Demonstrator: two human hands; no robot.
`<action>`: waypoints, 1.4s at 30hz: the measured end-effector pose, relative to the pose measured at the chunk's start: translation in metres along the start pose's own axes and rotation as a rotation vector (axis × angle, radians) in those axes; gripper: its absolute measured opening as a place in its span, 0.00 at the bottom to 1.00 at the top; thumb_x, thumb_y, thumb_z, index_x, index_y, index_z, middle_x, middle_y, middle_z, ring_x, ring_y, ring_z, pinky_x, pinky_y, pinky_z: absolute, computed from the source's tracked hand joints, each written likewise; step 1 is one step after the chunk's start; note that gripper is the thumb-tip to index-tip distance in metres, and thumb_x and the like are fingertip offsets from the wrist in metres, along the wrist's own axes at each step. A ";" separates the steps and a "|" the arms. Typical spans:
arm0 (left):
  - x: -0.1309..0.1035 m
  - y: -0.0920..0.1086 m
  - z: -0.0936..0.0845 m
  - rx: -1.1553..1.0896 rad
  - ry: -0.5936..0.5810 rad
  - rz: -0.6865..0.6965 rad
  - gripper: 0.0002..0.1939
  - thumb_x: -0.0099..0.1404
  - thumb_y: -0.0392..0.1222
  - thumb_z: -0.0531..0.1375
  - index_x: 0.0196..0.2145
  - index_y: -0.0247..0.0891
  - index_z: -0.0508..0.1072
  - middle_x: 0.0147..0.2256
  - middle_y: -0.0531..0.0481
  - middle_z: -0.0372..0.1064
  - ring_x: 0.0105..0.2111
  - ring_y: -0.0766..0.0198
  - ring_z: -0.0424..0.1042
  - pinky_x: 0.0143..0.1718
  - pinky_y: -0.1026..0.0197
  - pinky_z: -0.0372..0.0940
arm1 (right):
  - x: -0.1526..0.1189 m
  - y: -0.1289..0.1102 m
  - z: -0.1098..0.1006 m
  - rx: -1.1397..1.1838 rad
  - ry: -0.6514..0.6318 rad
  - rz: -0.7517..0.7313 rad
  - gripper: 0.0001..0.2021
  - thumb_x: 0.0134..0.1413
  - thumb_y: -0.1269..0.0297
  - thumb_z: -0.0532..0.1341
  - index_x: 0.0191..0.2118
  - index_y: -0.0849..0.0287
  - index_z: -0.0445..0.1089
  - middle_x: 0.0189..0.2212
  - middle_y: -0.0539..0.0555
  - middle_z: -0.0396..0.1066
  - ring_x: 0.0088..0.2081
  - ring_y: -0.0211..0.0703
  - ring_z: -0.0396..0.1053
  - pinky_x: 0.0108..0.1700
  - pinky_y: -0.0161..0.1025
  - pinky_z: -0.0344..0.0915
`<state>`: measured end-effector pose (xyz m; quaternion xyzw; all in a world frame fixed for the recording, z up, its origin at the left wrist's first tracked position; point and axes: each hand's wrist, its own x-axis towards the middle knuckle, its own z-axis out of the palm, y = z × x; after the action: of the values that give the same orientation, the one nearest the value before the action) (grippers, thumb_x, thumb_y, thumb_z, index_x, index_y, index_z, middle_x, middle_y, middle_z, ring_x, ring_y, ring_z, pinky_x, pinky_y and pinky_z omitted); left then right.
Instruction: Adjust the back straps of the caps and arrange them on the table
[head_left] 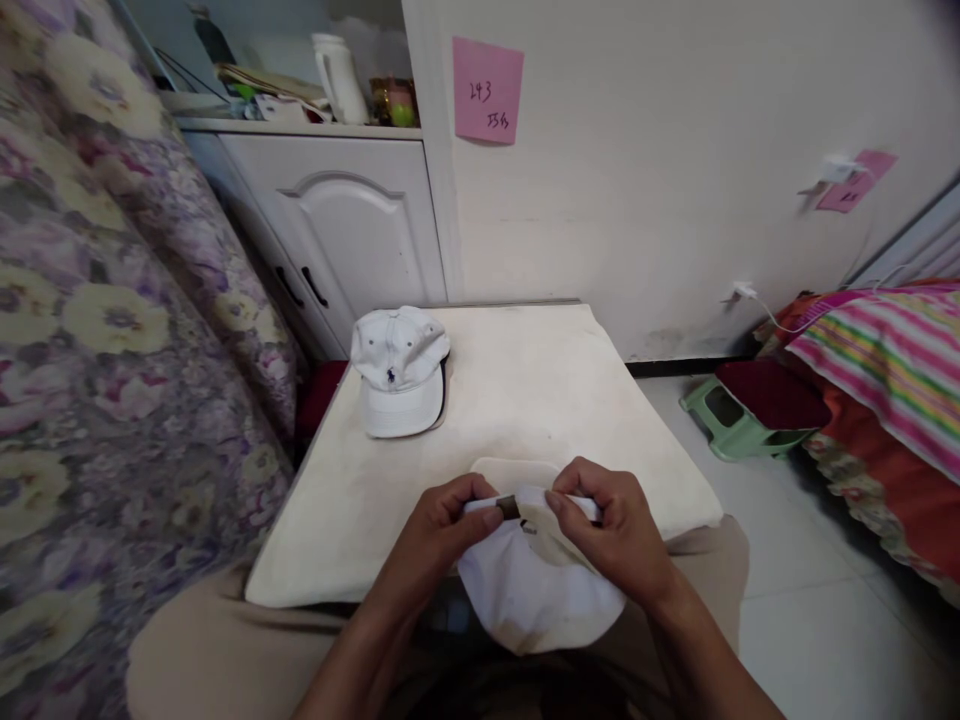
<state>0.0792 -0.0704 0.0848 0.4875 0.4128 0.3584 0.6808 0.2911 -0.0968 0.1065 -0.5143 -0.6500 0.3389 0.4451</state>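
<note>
Between my two hands, at the near edge of the table, is a white baseball cap (536,595) with its back strap facing up and its crown hanging toward my lap. My left hand (457,515) pinches the strap's left part beside a small dark buckle (508,507). On the other side, my right hand (611,520) grips the strap between thumb and fingers. The cap's brim lies beyond the strap, on the table side. Another white cap (397,370), with a small dark logo on its front, rests on the table at the far left.
A pale cloth covers the low table (525,390) before me. Floral curtains (112,350) hang at left, beside a white cabinet (352,220). To the right are a green stool (720,415) with a dark red top and a bed with a striped cover (892,350).
</note>
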 end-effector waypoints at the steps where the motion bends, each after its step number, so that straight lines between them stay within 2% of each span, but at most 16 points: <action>1: 0.000 0.000 0.000 0.000 -0.001 -0.002 0.17 0.57 0.50 0.69 0.31 0.35 0.70 0.24 0.55 0.66 0.22 0.70 0.60 0.24 0.67 0.52 | 0.000 0.000 0.000 0.003 -0.002 -0.003 0.09 0.58 0.65 0.61 0.26 0.58 0.67 0.20 0.47 0.66 0.23 0.36 0.60 0.23 0.33 0.53; 10: 0.000 0.001 -0.001 0.007 -0.016 -0.011 0.17 0.57 0.50 0.69 0.29 0.35 0.70 0.23 0.55 0.66 0.22 0.70 0.60 0.23 0.67 0.51 | 0.000 0.006 0.001 0.055 -0.059 0.002 0.09 0.58 0.65 0.62 0.27 0.58 0.69 0.20 0.48 0.67 0.23 0.37 0.60 0.24 0.33 0.54; 16: 0.001 -0.001 -0.003 0.026 -0.034 -0.002 0.17 0.58 0.51 0.68 0.29 0.34 0.71 0.23 0.55 0.65 0.22 0.70 0.59 0.24 0.67 0.50 | 0.002 0.008 -0.003 0.102 -0.119 0.057 0.10 0.57 0.63 0.62 0.27 0.59 0.71 0.21 0.49 0.68 0.24 0.37 0.61 0.26 0.33 0.57; 23: 0.001 0.000 0.000 0.066 -0.020 -0.015 0.18 0.57 0.52 0.68 0.29 0.34 0.71 0.22 0.55 0.63 0.22 0.70 0.57 0.23 0.67 0.49 | 0.007 0.007 -0.002 0.158 -0.189 0.066 0.08 0.59 0.64 0.62 0.31 0.59 0.74 0.23 0.49 0.70 0.26 0.38 0.65 0.29 0.33 0.60; 27: 0.000 -0.001 0.002 0.060 -0.038 -0.032 0.17 0.58 0.52 0.68 0.29 0.36 0.70 0.22 0.56 0.63 0.21 0.70 0.56 0.22 0.68 0.49 | 0.008 0.008 0.001 0.138 -0.193 0.075 0.09 0.59 0.63 0.62 0.28 0.59 0.73 0.22 0.48 0.68 0.26 0.37 0.64 0.29 0.33 0.59; 34: 0.000 0.001 0.002 0.072 -0.052 -0.032 0.16 0.61 0.52 0.65 0.31 0.36 0.72 0.23 0.55 0.64 0.22 0.69 0.58 0.22 0.67 0.50 | 0.008 0.016 0.002 0.267 -0.187 0.150 0.11 0.59 0.61 0.63 0.27 0.59 0.71 0.22 0.48 0.68 0.26 0.37 0.65 0.30 0.33 0.60; 37: 0.001 0.001 0.003 0.107 -0.017 -0.018 0.16 0.62 0.52 0.65 0.30 0.36 0.72 0.23 0.56 0.62 0.22 0.70 0.56 0.22 0.67 0.49 | 0.007 0.018 0.002 0.320 -0.189 0.107 0.10 0.58 0.61 0.64 0.28 0.58 0.73 0.25 0.50 0.70 0.29 0.39 0.68 0.34 0.35 0.63; 40: 0.002 0.002 0.005 0.143 0.009 -0.011 0.15 0.62 0.52 0.64 0.31 0.36 0.72 0.23 0.56 0.62 0.21 0.70 0.56 0.22 0.67 0.49 | 0.006 0.017 0.004 0.312 -0.260 -0.005 0.06 0.58 0.63 0.65 0.31 0.58 0.76 0.33 0.53 0.74 0.38 0.44 0.71 0.42 0.38 0.65; 42: 0.001 0.002 0.007 0.155 0.020 -0.009 0.15 0.63 0.52 0.63 0.32 0.36 0.71 0.24 0.56 0.63 0.22 0.69 0.57 0.22 0.67 0.50 | 0.004 0.015 0.007 0.291 -0.290 -0.030 0.05 0.58 0.64 0.65 0.32 0.57 0.77 0.34 0.53 0.75 0.39 0.44 0.71 0.43 0.39 0.65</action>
<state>0.0857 -0.0710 0.0880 0.5331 0.4483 0.3271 0.6386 0.2903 -0.0888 0.0914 -0.3808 -0.6591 0.4931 0.4212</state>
